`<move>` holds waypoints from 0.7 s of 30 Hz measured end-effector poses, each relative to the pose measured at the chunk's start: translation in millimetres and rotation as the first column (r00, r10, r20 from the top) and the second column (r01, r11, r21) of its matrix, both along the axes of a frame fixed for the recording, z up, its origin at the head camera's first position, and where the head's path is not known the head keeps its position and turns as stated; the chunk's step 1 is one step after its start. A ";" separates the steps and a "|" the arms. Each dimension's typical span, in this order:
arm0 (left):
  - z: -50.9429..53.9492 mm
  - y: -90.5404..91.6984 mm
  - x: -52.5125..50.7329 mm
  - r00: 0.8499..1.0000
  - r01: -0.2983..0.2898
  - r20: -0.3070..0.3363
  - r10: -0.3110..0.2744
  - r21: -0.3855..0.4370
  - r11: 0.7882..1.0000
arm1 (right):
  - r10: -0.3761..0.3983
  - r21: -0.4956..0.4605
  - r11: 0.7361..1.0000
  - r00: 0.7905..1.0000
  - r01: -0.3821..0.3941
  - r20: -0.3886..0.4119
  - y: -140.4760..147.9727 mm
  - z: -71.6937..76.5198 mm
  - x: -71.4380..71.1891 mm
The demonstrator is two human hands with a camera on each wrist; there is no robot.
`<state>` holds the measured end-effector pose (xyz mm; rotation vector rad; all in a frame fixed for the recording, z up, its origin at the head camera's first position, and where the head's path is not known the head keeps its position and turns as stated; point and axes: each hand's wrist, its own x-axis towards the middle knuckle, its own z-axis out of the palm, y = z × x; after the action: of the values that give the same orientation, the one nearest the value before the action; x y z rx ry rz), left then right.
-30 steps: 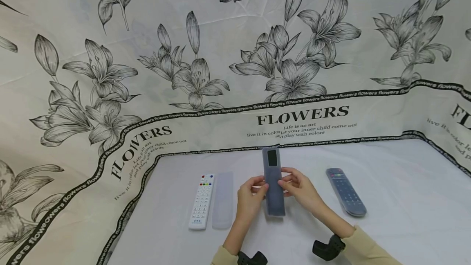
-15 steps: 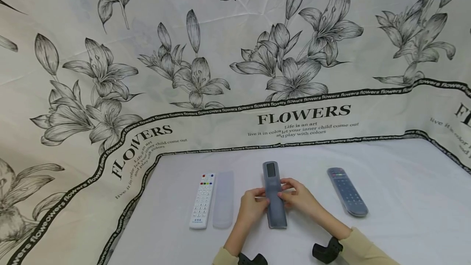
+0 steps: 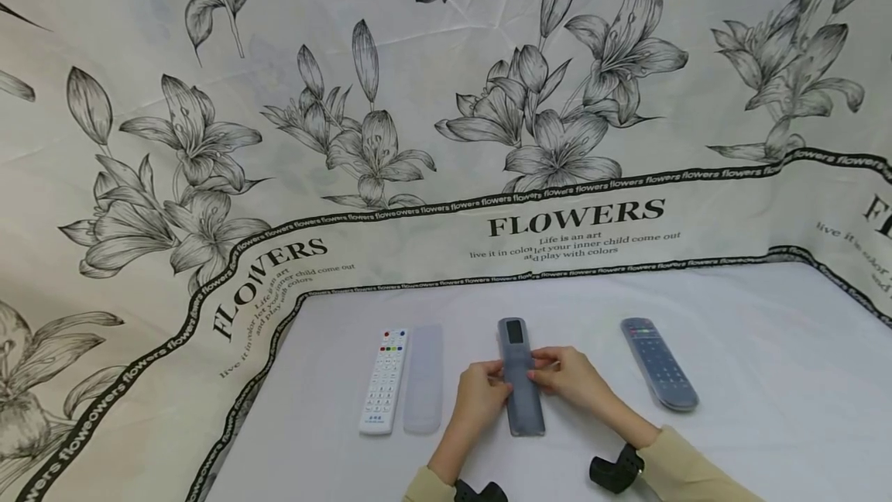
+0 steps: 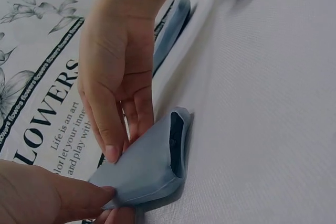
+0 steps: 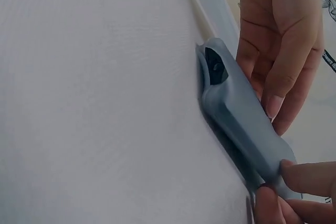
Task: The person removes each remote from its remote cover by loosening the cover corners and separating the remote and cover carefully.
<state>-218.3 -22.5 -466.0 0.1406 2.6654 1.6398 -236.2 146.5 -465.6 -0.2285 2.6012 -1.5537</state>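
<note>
A remote control in a blue-grey translucent sleeve lies lengthwise at the middle of the white table, flat on the cloth or very close to it. Its dark display window faces up at the far end. My left hand pinches the sleeve's left edge between thumb and fingers. On the opposite edge, my right hand grips it the same way. Both wrist views show the sleeve's near end gaping, with the dark remote inside.
To the left lies a white remote control with coloured buttons, beside a clear, flat sleeve. Another remote in a bluish sleeve rests at an angle on the right. A flower-printed cloth hangs behind the table.
The sleeved remote has come down from a raised, tilted position and nearer to me, both hands moving with it. The other remotes and the clear sleeve stay put.
</note>
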 end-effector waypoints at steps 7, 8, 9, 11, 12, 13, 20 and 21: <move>-1.2 -0.8 -0.4 0.999 0.018 -0.039 -0.022 -0.092 0.996 | -0.002 0.029 1.000 1.000 0.001 0.008 -0.9 -0.2 0.5; -0.5 -1.3 -0.6 0.999 0.024 -0.040 -0.028 -0.101 0.995 | 0.000 0.037 0.999 1.000 -0.001 0.008 -0.7 -0.1 0.3; 0.2 -2.0 -1.1 0.998 0.029 -0.044 -0.034 -0.112 0.993 | 0.002 0.045 0.999 1.000 -0.003 0.008 -0.5 0.1 -0.3; 1.7 -2.8 -2.5 0.998 0.032 -0.051 -0.041 -0.151 0.988 | 0.017 0.059 0.998 1.000 -0.018 0.014 1.8 1.3 -2.0; 3.1 -3.3 -3.5 0.998 0.030 -0.051 -0.039 -0.170 0.985 | 0.029 0.063 0.998 0.999 -0.031 0.021 3.3 2.3 -3.3; 4.6 -3.7 -4.7 0.998 0.026 -0.047 -0.035 -0.188 0.982 | 0.044 0.069 0.997 0.999 -0.046 0.031 4.9 3.4 -5.0; 14.2 -5.7 -22.8 0.999 -0.024 -0.029 0.015 -0.322 0.947 | 0.110 0.118 0.985 0.986 -0.125 0.123 17.6 10.8 -26.6; 14.8 -5.1 -26.9 1.000 -0.028 -0.018 0.023 -0.328 0.944 | 0.098 0.127 0.985 0.986 -0.115 0.133 18.3 11.2 -30.9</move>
<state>-245.2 -27.5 -451.2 0.1136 2.9122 1.1759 -267.1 164.8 -454.5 -0.2448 2.5375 -1.3081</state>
